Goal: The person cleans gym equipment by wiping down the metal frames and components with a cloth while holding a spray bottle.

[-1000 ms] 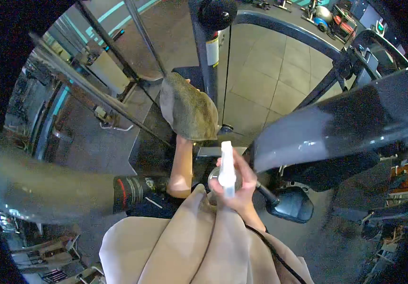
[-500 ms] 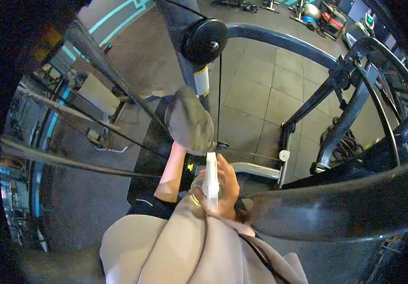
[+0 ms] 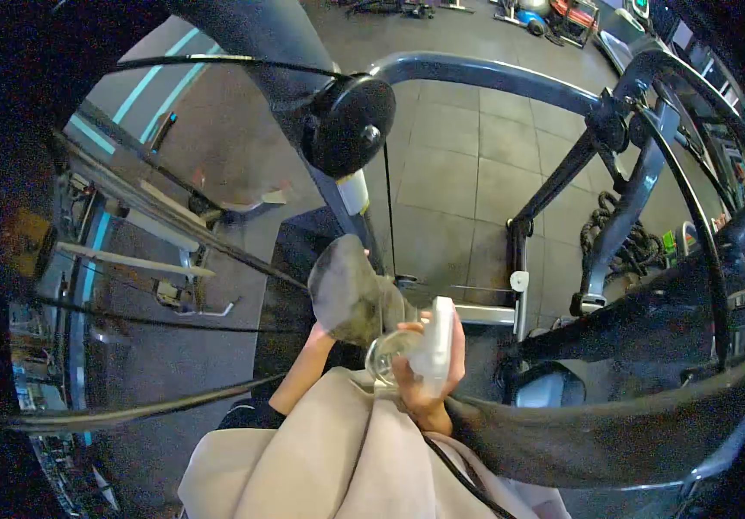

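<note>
In front of my body, my right hand (image 3: 454, 368) grips a clear spray bottle (image 3: 387, 362) with a white trigger head (image 3: 438, 342). A grey cloth (image 3: 344, 290) hangs over my left hand (image 3: 322, 334), hiding most of its fingers. The cloth is just left of the bottle and above it in view; I cannot tell whether they touch. Behind the cloth rises the dark metal post of a gym machine, carrying a round black pulley (image 3: 353, 125).
A curved steel bar (image 3: 493, 73) joins the machine's post to its right frame. A thick padded arm (image 3: 606, 437) crosses close on my right. Several blurred bars and cables (image 3: 156, 221) run along my left. Coiled black rope (image 3: 619, 242) lies on the tiled floor (image 3: 441, 164).
My view has shifted, and the pulley looks closer. The cloth has come down nearer to the bottle. My right hand and the spray bottle appear farther right, with the bottle turned.
</note>
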The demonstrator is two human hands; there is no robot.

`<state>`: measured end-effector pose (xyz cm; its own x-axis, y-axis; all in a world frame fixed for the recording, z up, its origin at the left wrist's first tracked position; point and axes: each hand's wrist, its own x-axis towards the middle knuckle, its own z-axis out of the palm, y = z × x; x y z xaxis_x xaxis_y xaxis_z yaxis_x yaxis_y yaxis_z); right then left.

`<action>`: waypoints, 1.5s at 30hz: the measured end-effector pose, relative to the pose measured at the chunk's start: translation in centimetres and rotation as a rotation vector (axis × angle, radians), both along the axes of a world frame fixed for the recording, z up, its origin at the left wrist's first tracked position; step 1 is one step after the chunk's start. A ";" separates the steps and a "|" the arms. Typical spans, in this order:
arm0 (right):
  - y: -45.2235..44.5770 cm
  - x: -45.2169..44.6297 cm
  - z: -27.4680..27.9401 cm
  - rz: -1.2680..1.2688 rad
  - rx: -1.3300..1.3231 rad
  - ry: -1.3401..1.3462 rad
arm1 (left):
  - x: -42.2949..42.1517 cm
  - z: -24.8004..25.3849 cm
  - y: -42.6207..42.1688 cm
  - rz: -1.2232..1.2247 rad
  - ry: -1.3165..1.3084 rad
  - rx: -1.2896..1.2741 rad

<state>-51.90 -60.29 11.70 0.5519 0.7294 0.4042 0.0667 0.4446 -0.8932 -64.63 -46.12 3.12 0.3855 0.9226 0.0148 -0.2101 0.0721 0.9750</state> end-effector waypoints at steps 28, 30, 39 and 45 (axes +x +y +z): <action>8.0 4.5 2.1 -0.380 -0.047 -0.402 | -1.4 -1.4 2.9 -0.051 -0.367 -0.478; 7.6 2.6 1.6 -0.266 -0.030 -0.378 | -2.2 -4.6 3.5 -0.090 -0.130 -0.253; 1.7 -3.2 3.9 0.232 0.074 -0.249 | 3.0 0.5 10.7 -0.116 -0.092 -0.067; -1.8 -2.1 4.1 0.365 0.176 -0.157 | 5.3 2.7 5.5 -0.016 -0.056 0.111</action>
